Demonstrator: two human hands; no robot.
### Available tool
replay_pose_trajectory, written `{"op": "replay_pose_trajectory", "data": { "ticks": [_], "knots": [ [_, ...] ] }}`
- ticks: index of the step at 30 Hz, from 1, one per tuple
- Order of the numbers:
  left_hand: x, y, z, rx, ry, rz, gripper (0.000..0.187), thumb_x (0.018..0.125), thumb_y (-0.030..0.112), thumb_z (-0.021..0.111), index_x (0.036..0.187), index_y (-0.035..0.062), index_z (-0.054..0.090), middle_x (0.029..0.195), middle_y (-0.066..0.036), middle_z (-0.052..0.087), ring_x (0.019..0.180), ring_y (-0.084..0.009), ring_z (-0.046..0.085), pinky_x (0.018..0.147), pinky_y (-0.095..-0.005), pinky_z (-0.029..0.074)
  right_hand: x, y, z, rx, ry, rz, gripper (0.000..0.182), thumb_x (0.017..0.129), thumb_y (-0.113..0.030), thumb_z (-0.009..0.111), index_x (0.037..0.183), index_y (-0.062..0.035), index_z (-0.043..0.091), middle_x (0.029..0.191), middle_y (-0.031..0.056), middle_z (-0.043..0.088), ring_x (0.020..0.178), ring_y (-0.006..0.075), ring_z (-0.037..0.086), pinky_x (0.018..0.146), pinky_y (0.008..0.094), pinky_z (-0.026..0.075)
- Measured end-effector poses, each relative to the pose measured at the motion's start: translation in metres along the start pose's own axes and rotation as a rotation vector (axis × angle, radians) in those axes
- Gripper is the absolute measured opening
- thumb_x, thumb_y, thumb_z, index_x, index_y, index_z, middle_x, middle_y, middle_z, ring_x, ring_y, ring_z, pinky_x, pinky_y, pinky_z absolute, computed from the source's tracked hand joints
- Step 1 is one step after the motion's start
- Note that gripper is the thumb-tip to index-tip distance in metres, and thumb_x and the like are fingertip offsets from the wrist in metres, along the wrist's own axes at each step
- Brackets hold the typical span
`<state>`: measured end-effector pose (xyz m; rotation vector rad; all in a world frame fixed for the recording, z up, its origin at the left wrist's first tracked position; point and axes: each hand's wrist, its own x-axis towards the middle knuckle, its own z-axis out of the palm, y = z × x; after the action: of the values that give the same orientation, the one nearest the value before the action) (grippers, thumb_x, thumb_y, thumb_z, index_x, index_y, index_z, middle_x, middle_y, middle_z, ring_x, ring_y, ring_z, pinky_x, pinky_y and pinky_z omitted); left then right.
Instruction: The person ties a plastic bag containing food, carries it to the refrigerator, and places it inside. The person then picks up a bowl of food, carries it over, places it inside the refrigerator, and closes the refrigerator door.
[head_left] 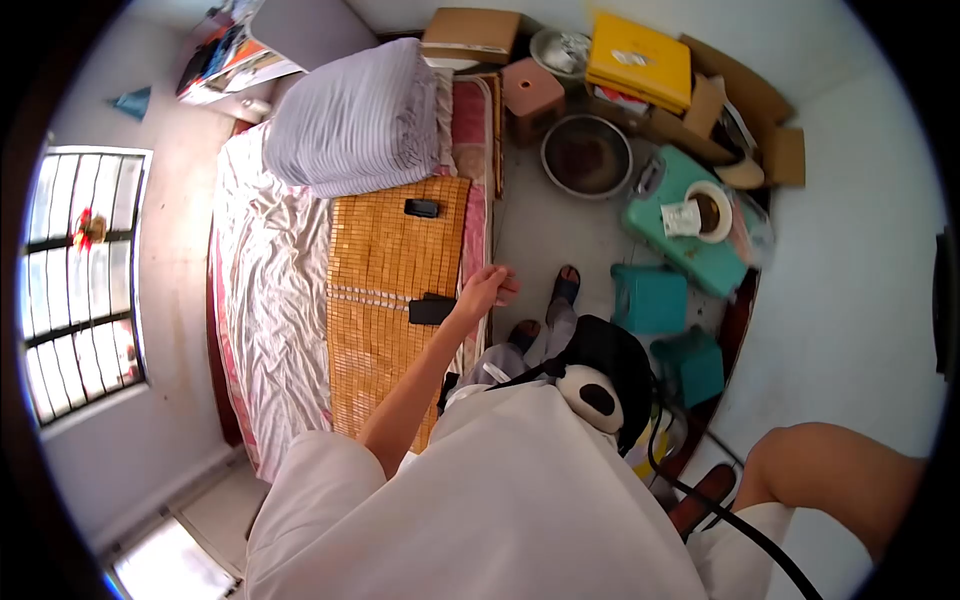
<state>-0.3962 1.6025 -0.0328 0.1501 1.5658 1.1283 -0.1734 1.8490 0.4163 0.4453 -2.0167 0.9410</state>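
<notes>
My left hand [490,288] is held out over the right edge of the bed, palm partly turned, fingers loosely bent and apart with nothing seen between them. Just left of its wrist, dark phone-like objects [430,310] lie on the bamboo mat [385,370]. Farther up the mat rests a small black device [422,208]. On the right, my bent right arm shows at the frame's edge, but its hand is out of sight. A black bag [625,370] with a round white-and-black part is at my front.
A folded striped quilt [350,120] lies at the bed's head. Beyond the bed are a metal basin [587,157], a pink stool [532,88], a yellow case [640,60], a green box [665,235] bearing a white roll, and teal stools [648,300]. Two feet in dark footwear stand on the floor.
</notes>
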Motion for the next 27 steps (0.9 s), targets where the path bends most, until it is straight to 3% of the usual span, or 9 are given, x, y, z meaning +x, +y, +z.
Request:
{"op": "replay_pose_trajectory", "data": {
  "ticks": [14, 19, 23, 27],
  "knots": [
    [0.038, 0.074, 0.041, -0.212, 0.218, 0.045, 0.035, 0.102, 0.03, 0.043, 0.12, 0.0032, 0.056, 0.099, -0.009, 0.067, 0.091, -0.0183, 0.066, 0.076, -0.0326, 0.052, 0.055, 0.13, -0.058, 0.207, -0.111, -0.085, 0.052, 0.09, -0.051, 0.059, 0.138, -0.0379, 0.042, 0.131, -0.0076, 0.047, 0.125, 0.0135, 0.042, 0.088, 0.0349, 0.044],
    [0.053, 0.083, 0.033, -0.271, 0.28, -0.025, 0.034, 0.102, 0.029, 0.042, 0.12, 0.0036, 0.057, 0.102, -0.01, 0.067, 0.092, -0.019, 0.066, 0.077, -0.0331, 0.052, 0.081, 0.174, -0.047, 0.272, -0.148, -0.114, 0.051, 0.091, -0.051, 0.058, 0.138, -0.0375, 0.043, 0.131, -0.0074, 0.048, 0.125, 0.0135, 0.042, 0.088, 0.0346, 0.044],
    [0.085, 0.108, 0.016, -0.272, 0.254, 0.026, 0.034, 0.102, 0.029, 0.042, 0.118, 0.004, 0.058, 0.104, -0.01, 0.068, 0.093, -0.0205, 0.067, 0.08, -0.0336, 0.052, 0.106, 0.209, -0.024, 0.319, -0.155, -0.146, 0.051, 0.091, -0.051, 0.058, 0.137, -0.0373, 0.043, 0.131, -0.0073, 0.048, 0.124, 0.0135, 0.042, 0.087, 0.0344, 0.044],
    [0.117, 0.131, 0.001, -0.321, 0.231, 0.039, 0.034, 0.1, 0.032, 0.044, 0.116, 0.0054, 0.058, 0.098, -0.006, 0.067, 0.09, -0.0173, 0.065, 0.076, -0.0331, 0.05, 0.141, 0.256, 0.001, 0.35, -0.184, -0.138, 0.05, 0.091, -0.051, 0.058, 0.137, -0.037, 0.044, 0.131, -0.0071, 0.048, 0.124, 0.0135, 0.042, 0.087, 0.0342, 0.045]
  ]
}}
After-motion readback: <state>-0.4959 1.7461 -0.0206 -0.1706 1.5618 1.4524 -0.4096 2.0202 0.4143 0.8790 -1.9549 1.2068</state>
